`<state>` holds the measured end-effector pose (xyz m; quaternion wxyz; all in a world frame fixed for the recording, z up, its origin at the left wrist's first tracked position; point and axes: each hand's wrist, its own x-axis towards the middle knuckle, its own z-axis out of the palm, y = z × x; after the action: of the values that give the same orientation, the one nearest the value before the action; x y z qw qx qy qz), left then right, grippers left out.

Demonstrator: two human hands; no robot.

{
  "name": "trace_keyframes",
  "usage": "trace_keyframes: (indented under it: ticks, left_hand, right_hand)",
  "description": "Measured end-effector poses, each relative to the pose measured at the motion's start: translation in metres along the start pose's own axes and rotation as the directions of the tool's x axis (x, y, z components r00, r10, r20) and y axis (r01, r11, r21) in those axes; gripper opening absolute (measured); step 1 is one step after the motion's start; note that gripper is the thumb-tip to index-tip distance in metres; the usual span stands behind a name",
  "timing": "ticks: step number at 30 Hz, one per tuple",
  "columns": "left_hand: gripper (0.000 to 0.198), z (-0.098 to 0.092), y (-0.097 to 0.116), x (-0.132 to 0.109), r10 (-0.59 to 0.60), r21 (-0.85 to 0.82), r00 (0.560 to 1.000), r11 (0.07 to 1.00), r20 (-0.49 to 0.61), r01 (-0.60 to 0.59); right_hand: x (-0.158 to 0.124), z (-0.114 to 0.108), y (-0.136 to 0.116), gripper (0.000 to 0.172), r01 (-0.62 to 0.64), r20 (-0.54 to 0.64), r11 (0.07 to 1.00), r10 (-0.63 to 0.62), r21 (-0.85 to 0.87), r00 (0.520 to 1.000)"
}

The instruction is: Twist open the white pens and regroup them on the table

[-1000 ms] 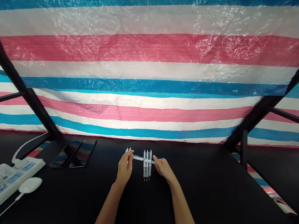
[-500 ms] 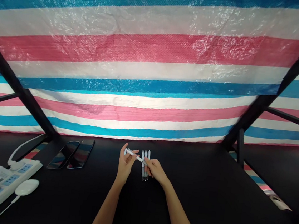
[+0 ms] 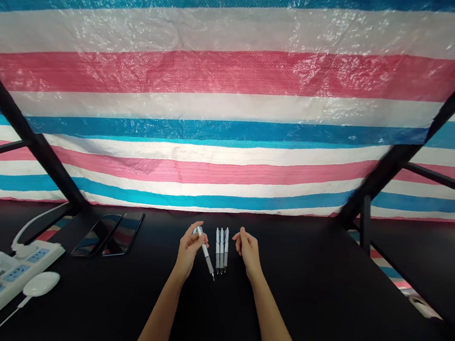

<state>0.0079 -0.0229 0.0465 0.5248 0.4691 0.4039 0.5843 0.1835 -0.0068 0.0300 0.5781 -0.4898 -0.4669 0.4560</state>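
My left hand (image 3: 189,249) is closed on the upper end of a white and grey pen (image 3: 205,250), whose tip slants down to the right toward the dark tabletop. Several similar pens (image 3: 221,251) lie side by side just to its right, points toward me. Beyond that row, my right hand (image 3: 248,250) hovers with loosely bent fingers apart, and nothing shows in it.
Two dark phones (image 3: 124,234) lie on the black table (image 3: 320,290) at the left. Nearer stands a white power strip (image 3: 14,272) with plugs, and a round white charger (image 3: 41,284) on a cable. Striped sheeting (image 3: 210,174) and black frame bars (image 3: 393,162) close off the back.
My right hand has let go of the pen and moved right, past the row. In my left hand the pen has swung to point more steeply downward.
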Motion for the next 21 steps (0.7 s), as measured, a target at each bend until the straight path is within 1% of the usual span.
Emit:
trace_keyframes:
  ticks: [2,6,8,15,21]
  left_hand:
    - [0.056,0.000,0.000,0.000,0.005,-0.004,1.000,1.000,-0.012,-0.005]
    - [0.080,0.001,0.000,0.000,0.012,-0.052,0.997,0.999,-0.076,-0.016]
    - [0.083,0.000,0.000,0.000,0.005,-0.072,0.995,0.997,-0.103,-0.012]
    - [0.063,-0.008,-0.003,0.004,-0.008,-0.120,0.990,0.993,-0.140,-0.009]
    - [0.057,-0.014,-0.006,0.008,-0.002,-0.108,0.982,0.994,-0.191,-0.019]
  right_hand:
    - [-0.001,-0.001,-0.002,0.054,-0.011,-0.024,1.000,0.012,0.029,1.000]
    - [-0.002,-0.001,-0.003,0.054,-0.022,-0.030,0.999,0.024,0.049,0.999]
    - [-0.001,-0.001,-0.002,0.054,-0.022,-0.029,0.998,0.024,0.055,0.999]
    - [-0.001,0.000,-0.001,0.054,-0.025,-0.034,0.998,0.027,0.061,0.999]
    - [-0.001,-0.001,0.002,0.052,-0.026,-0.020,0.999,0.027,0.041,0.999]
